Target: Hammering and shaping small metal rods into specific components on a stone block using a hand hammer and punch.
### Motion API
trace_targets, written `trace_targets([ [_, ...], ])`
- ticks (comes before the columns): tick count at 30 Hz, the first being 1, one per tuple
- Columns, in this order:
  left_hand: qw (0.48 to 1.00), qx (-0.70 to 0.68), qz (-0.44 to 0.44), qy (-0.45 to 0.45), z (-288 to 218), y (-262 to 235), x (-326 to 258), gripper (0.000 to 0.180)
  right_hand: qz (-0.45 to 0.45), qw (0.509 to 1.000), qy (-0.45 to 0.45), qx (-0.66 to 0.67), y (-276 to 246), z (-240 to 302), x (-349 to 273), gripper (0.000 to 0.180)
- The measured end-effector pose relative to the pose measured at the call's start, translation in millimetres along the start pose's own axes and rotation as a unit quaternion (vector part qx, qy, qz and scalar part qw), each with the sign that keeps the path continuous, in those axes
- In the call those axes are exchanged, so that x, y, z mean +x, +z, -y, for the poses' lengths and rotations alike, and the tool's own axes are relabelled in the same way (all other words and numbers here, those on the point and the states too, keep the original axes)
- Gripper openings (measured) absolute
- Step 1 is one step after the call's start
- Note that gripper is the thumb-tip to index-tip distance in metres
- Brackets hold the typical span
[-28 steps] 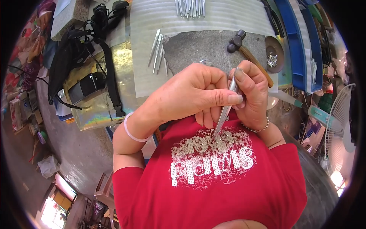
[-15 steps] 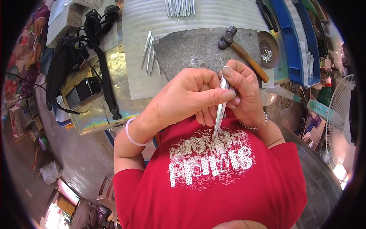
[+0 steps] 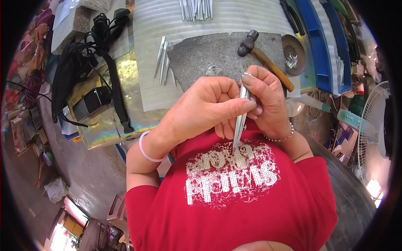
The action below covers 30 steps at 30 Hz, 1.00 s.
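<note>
In front of my red shirt, my two hands hold slim silver tweezers, whose pointed end slants down toward my chest. My left hand, with a pale pink bangle at its wrist, is closed, its thumb pressed along the middle of the shaft. The fingertips of my right hand pinch the upper end; a beaded bracelet circles that wrist. Anything small between the right fingertips is hidden. Just beyond my hands lies a grey stone slab, with a hammer resting on its right part.
Several similar silver pieces lie left of the slab, and a bunch lies at the far edge. A brown dish holds small metal bits. Pliers, a blue tray, a black strapped bag and a fan stand around.
The tweezers tilt very slightly and both hands shift a little to the left. Both grips stay the same; the view itself moves a touch.
</note>
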State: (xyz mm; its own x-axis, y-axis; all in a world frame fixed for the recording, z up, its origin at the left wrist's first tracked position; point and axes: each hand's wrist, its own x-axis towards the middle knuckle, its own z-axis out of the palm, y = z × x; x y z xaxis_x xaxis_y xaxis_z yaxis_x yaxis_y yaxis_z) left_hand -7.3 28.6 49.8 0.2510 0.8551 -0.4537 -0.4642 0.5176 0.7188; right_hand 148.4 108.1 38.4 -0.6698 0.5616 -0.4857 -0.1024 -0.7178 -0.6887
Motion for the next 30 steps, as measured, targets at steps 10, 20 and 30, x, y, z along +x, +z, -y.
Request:
trace_targets([
  [10, 0.998, -0.055, -0.002, 0.007, 7.5, -6.3, 3.6, 0.024, -0.008, 1.0, 0.013, 0.002, 1.0, -1.9, 8.0, 0.013],
  [20, 0.998, -0.062, -0.012, 0.013, 10.6, -11.5, 2.8, 0.026, 0.008, 1.0, 0.004, -0.013, 4.0, -3.0, 13.1, 0.014],
  [30, 0.997, -0.071, -0.012, 0.021, 14.6, -16.2, 2.3, 0.026, 0.001, 0.999, 0.0, -0.038, 10.7, -2.2, 15.3, 0.014],
])
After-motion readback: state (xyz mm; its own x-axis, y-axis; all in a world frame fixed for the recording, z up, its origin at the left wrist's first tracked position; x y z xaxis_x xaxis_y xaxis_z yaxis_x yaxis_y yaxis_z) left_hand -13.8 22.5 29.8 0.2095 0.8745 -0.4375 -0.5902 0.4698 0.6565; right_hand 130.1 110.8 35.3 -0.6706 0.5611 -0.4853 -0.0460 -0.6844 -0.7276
